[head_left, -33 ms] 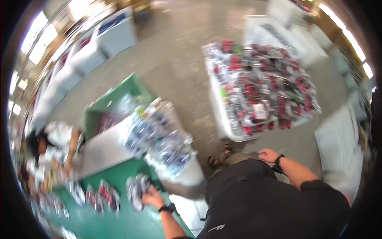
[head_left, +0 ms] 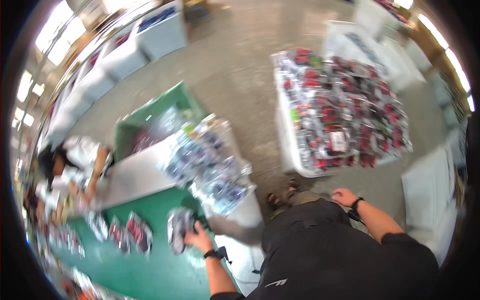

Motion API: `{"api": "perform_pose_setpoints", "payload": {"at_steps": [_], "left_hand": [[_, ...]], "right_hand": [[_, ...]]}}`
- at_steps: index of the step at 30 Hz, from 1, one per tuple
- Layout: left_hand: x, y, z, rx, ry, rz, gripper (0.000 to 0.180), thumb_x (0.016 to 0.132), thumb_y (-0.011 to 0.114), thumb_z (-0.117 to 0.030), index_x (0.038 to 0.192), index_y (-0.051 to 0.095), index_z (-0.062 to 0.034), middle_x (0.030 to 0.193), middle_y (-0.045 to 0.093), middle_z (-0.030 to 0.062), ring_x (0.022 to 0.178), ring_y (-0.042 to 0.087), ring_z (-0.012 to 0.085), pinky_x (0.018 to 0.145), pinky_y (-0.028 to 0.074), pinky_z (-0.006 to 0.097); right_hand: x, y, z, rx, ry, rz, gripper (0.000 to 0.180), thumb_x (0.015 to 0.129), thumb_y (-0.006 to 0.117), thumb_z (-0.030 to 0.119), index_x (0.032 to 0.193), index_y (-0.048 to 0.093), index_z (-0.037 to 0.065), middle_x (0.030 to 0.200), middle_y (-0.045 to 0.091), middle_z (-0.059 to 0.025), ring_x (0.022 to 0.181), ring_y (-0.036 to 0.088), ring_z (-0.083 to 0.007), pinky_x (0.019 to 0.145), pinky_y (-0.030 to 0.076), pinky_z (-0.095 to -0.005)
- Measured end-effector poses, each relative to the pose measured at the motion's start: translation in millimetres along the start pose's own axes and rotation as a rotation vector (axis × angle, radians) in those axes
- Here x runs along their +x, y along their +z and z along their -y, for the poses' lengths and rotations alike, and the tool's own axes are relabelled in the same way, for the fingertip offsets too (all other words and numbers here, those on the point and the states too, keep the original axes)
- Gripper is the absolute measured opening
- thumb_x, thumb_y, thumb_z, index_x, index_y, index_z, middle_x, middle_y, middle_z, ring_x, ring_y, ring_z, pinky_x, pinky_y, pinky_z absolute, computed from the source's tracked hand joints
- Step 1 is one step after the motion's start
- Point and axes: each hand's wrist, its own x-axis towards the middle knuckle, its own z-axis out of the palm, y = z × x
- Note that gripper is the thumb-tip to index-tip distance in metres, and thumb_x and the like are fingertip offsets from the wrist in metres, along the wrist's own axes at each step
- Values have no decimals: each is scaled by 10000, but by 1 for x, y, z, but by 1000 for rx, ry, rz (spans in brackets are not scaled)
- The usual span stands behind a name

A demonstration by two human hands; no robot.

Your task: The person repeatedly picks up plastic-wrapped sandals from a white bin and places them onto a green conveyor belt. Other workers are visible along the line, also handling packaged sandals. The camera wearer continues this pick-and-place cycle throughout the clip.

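Note:
On the green table (head_left: 165, 270) at the lower left, a clear plastic bag of grey, shoe-shaped goods (head_left: 180, 231) has my left hand (head_left: 200, 238) closed on its right side. To its left lie similar red-and-black bagged goods (head_left: 139, 233) and a paler, whitish bag (head_left: 97, 226). My right hand (head_left: 344, 197) hangs beside my right hip. Its fingers curl inward, and I see nothing in them. Blur and glare on the plastic hide the exact kind of the goods.
A heap of clear and bluish bags (head_left: 220, 175) rises beyond the table, beside a green bin (head_left: 172, 102). At the right stands a white bin (head_left: 286, 145) piled with red-and-black bagged goods (head_left: 340, 110). A co-worker (head_left: 82, 160) is at the far left. White bins (head_left: 122, 59) line the back.
The whole view has shifted slightly, with the far bins now further right. My left hand stays on the grey bag, which appears a little more upright in the picture.

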Motion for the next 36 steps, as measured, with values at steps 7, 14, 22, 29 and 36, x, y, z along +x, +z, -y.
{"api": "perform_pose_setpoints", "payload": {"at_steps": [7, 14, 22, 29, 36], "left_hand": [[-9, -23, -77, -1698, -1049, -2, 1012, 689, 844, -689, 1344, 457, -21, 1286, 445, 129, 1218, 458, 266, 1103, 442, 510], [14, -30, -56, -1748, -1000, -281, 566, 884, 682, -574, 1188, 598, -104, 1071, 609, 51, 922, 585, 239, 940, 520, 425], [-48, -113, -123, -1824, -905, 273, 550, 888, 509, -567, 1223, 639, -150, 1183, 689, 51, 991, 657, 269, 736, 548, 456], [-92, -107, -178, -1914, -702, 457, 676, 943, 422, -557, 1448, 512, -117, 1409, 578, 127, 1217, 594, 354, 994, 509, 560], [-108, -109, -224, -1702, -531, 587, 660, 968, 485, -525, 1443, 502, -67, 1405, 579, 140, 1206, 606, 329, 1009, 521, 503]], "right_hand": [[17, -22, -6, 186, 126, 43, 384, 933, 678, 171, 1257, 607, -23, 884, 710, -85, 726, 707, -153, 598, 534, -299], [28, -21, -8, 221, 93, 64, 368, 945, 669, 150, 1258, 600, -31, 876, 699, -82, 709, 691, -147, 603, 528, -285], [25, -20, 79, 303, -138, 6, 317, 950, 658, 109, 1231, 620, -33, 865, 677, -58, 742, 656, -119, 649, 525, -273], [-8, -11, 275, 238, -545, 237, 369, 980, 658, 140, 1307, 601, -21, 1007, 673, -52, 903, 636, -103, 808, 525, -262], [-62, -12, 368, 353, -787, 492, 393, 1011, 638, 214, 1333, 590, -7, 1038, 698, -81, 939, 636, -125, 854, 512, -297]]}}
